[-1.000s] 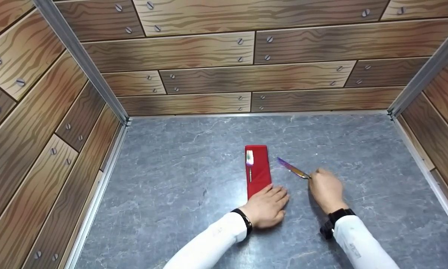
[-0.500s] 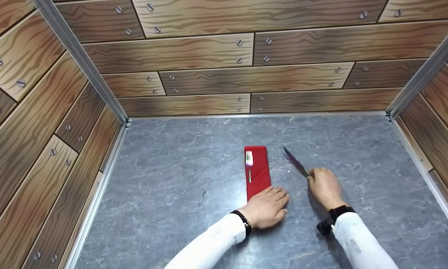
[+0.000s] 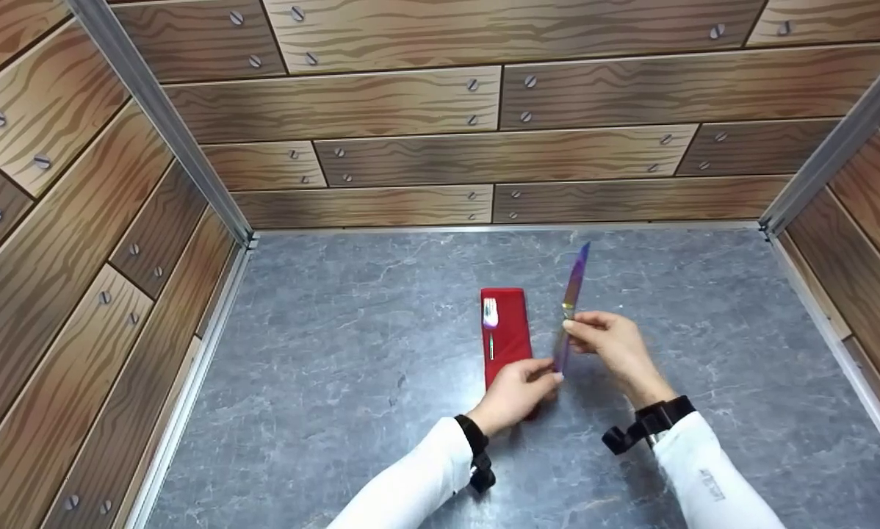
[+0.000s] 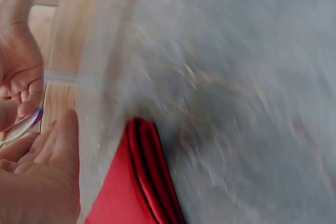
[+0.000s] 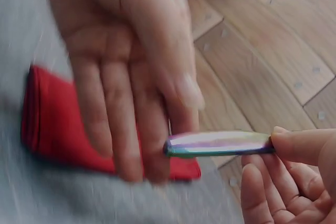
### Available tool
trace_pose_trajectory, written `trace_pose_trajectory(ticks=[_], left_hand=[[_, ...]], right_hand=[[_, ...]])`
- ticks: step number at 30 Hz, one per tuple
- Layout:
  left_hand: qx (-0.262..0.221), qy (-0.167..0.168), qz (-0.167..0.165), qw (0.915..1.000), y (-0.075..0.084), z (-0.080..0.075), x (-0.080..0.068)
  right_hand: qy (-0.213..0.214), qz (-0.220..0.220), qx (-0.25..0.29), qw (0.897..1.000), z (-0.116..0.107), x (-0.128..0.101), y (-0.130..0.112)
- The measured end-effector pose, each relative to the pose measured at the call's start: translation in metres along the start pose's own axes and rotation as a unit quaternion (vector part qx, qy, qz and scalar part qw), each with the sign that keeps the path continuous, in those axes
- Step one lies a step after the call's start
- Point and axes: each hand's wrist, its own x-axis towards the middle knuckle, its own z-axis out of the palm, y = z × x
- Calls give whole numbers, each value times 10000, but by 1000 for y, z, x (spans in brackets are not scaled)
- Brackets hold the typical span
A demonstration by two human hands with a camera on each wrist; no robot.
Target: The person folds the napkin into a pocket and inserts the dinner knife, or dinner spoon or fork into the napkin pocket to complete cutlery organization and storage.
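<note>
My right hand (image 3: 616, 349) pinches a table knife (image 3: 575, 283) by its handle, the purple-and-gold blade pointing up and away. The knife's rounded handle end (image 5: 181, 146) reaches the left hand's fingers in the right wrist view. My left hand (image 3: 517, 389) has its fingers nearly straight, palm turned toward the knife, thumb apart from the fingers. Beneath it lies a red folded napkin (image 3: 510, 330), its near part hidden by that hand. On the napkin's left side sits a shiny iridescent fork (image 3: 491, 312). Stacked folds of the napkin (image 4: 131, 182) show in the left wrist view.
The grey marbled tabletop (image 3: 337, 330) is bounded at the back by a wood-print wall (image 3: 410, 158). Similar walls with metal corner strips stand at left and right. Each wrist wears a black strap, the right one (image 3: 657, 419) with a camera sticking out.
The right hand has turned the knife from pointing left to pointing up and away, and moved left. My left hand has lifted off the napkin, turning its palm toward the knife's handle.
</note>
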Motion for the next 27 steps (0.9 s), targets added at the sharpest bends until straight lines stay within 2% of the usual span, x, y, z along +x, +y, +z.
trace_pose_trajectory(ticks=[3, 6, 12, 19, 27], left_hand=[[-1122, -46, -214, 9934, 1, -1, -2], [-1561, -54, -266, 9874, 2, -3, -4], [-1743, 80, -191, 9845, 2, -4, -10], [-1725, 108, -195, 9848, 1, -3, -17], [-1548, 10, -310, 9875, -4, -9, -25]], right_hand=[[-139, -13, 178, 9997, 8, -3, -6], [-235, -43, 187, 9995, 13, -4, -9], [-263, -6, 407, 9988, 17, -3, -14], [-470, 280, 725, 9959, 16, 0, -18], [-794, 547, 546, 9938, 18, 8, -20]])
